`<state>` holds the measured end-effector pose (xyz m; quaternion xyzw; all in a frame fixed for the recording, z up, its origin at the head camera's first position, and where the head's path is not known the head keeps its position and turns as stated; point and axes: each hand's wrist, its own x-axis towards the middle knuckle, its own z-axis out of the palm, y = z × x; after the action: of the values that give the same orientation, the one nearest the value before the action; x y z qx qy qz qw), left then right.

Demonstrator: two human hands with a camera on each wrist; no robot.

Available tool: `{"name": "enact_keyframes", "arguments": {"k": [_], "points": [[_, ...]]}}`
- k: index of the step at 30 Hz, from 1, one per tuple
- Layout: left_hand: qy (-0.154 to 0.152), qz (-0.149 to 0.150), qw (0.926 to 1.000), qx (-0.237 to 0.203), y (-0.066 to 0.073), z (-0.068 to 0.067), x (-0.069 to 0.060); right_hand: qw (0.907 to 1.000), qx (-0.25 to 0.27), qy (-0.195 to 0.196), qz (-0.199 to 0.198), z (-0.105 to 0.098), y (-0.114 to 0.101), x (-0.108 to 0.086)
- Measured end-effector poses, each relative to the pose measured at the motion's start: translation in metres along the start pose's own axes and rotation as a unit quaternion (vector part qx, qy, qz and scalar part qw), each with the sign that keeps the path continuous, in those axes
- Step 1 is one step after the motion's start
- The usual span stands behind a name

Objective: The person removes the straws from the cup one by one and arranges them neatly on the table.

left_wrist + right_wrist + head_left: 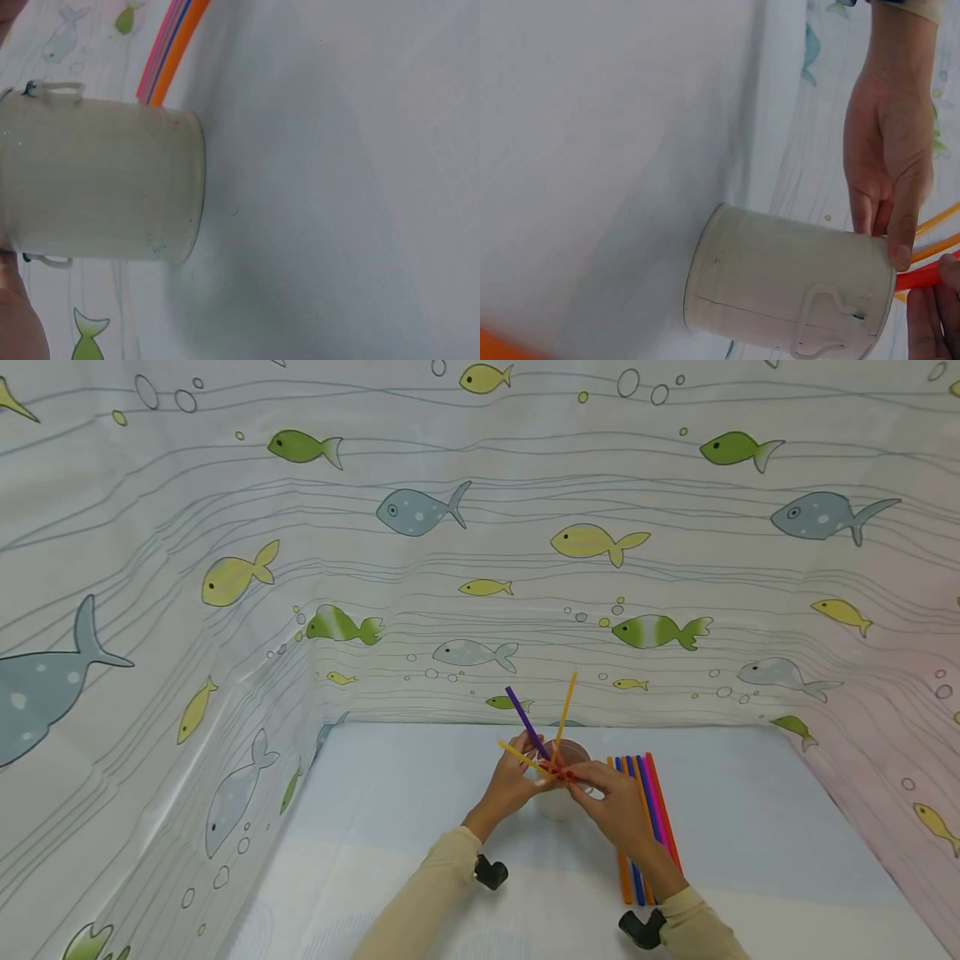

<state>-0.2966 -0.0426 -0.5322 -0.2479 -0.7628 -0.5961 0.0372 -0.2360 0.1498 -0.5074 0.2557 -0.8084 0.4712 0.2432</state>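
Right hand [611, 797] pinches a slim red stick [916, 279] at the pale cylindrical container's [780, 277] mouth on the counter [757, 827], left hand [513, 785] grips that container; a sideways push could tip it!

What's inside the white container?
A purple stick, yellow sticks and a red stick appear to rise from the container; their lower ends and its inside bottom are covered.

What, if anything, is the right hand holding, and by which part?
The right hand pinches a red stick by the part just outside the can.
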Motion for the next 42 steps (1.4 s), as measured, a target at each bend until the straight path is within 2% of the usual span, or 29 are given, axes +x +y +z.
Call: {"name": "enact_keyframes", "arguments": {"k": [8, 14, 18, 21, 24, 31, 37, 42], "points": [[-0.002, -0.025, 0.9996, -0.009, 0.001, 0.0, 0.001, 0.9999, 0.002, 0.009, -0.008, 0.0, -0.003, 0.001], [-0.004, -0.025, 0.9997, -0.002, 0.001, 0.0, 0.0, 0.9999, -0.006, 0.012, -0.011, -0.001, -0.006, 0.002], [-0.006, -0.023, 0.9997, -0.01, 0.0, 0.0, 0.0, 0.9984, 0.045, 0.023, -0.026, -0.005, -0.011, 0.006], [-0.005, -0.024, 0.9996, -0.014, 0.0, 0.0, 0.0, 0.9929, 0.107, 0.035, -0.038, -0.009, -0.015, 0.008], [-0.001, -0.026, 0.9996, -0.008, -0.001, 0.0, 0.001, 0.9873, 0.143, 0.047, -0.051, -0.016, -0.021, 0.011], [0.005, -0.02, 0.9998, 0.004, -0.001, 0.0, 0.003, 0.9877, 0.141, 0.059, -0.032, -0.041, -0.062, 0.02], [0.002, -0.013, 0.9999, 0.007, 0.002, 0.0, 0.002, 0.9875, 0.132, 0.077, -0.037, -0.052, -0.063, 0.023], [0.001, 0.015, 0.9998, -0.009, 0.019, -0.003, -0.002, 0.9868, 0.132, 0.092, -0.02, -0.062, -0.064, 0.026]]}}
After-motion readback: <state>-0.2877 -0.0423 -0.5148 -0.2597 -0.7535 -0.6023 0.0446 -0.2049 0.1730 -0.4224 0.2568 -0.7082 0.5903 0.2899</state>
